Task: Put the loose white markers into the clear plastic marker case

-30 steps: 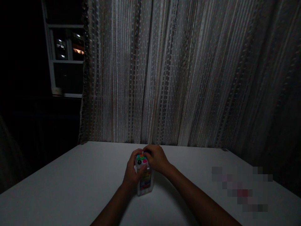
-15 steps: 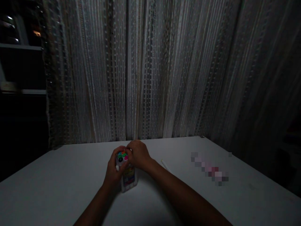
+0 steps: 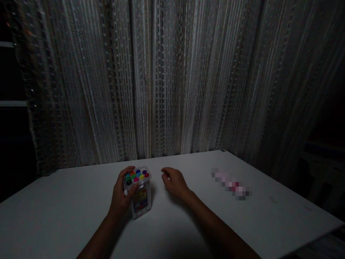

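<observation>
A clear plastic case of markers (image 3: 142,199) stands upright on the white table, a printed label on its front. The tops of several markers (image 3: 137,176) show at its mouth in black, green, orange, pink, yellow, red and blue. My left hand (image 3: 121,194) is closed around the case's left side, thumb across the front and fingers over the back rim. To the right of the case, and apart from it, my right hand (image 3: 174,182) hovers with loosely curled fingers. A gap shows between its thumb and index finger, and I see nothing held there.
A pixelated pink and white object (image 3: 231,184) lies on the right part of the white table (image 3: 67,208). A grey striped string curtain (image 3: 167,79) hangs behind the table's far edge. Dark shapes stand beyond the table at the right.
My right hand has left the top of the case and moved right. The view has turned slightly right. The white marker that lay by my right forearm no longer shows.
</observation>
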The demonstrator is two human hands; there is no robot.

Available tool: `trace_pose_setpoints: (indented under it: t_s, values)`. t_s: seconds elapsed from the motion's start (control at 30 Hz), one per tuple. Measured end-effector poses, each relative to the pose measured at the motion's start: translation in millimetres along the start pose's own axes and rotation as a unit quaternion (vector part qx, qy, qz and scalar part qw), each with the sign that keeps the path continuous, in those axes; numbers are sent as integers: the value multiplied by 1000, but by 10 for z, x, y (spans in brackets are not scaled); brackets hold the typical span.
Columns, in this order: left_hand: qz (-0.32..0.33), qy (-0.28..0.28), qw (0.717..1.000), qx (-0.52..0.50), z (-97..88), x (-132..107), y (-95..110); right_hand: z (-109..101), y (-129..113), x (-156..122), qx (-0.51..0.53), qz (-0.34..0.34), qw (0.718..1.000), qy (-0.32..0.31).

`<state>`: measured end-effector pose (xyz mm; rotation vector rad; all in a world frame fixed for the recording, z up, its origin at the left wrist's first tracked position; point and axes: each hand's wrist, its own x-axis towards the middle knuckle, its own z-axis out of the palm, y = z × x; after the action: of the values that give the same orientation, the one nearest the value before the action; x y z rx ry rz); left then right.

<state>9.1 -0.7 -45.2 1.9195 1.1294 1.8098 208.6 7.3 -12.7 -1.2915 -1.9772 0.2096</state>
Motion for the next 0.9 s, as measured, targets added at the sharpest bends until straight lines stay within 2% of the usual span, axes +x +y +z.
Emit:
trace_pose_setpoints:
  t_s: [0.07,0.13,0.4,0.63,0.9]
  values:
    - [-2,2,1000,-1,0,-2,-5,25,201,-74,-65,43,996,-53]
    - [-7,2,1000,-3,1,-2,-8,24,376,-122,-113,74,988,-73]
    - [1,2,1000,-7,3,3,45,-201,871,-144,-198,210,957,-41]
    - [6,6,1000,-21,1,5,44,-102,879,-196,-233,216,942,-110]
    - [14,-3,1000,-14,-4,14,26,50,768,-221,-229,152,952,-134]
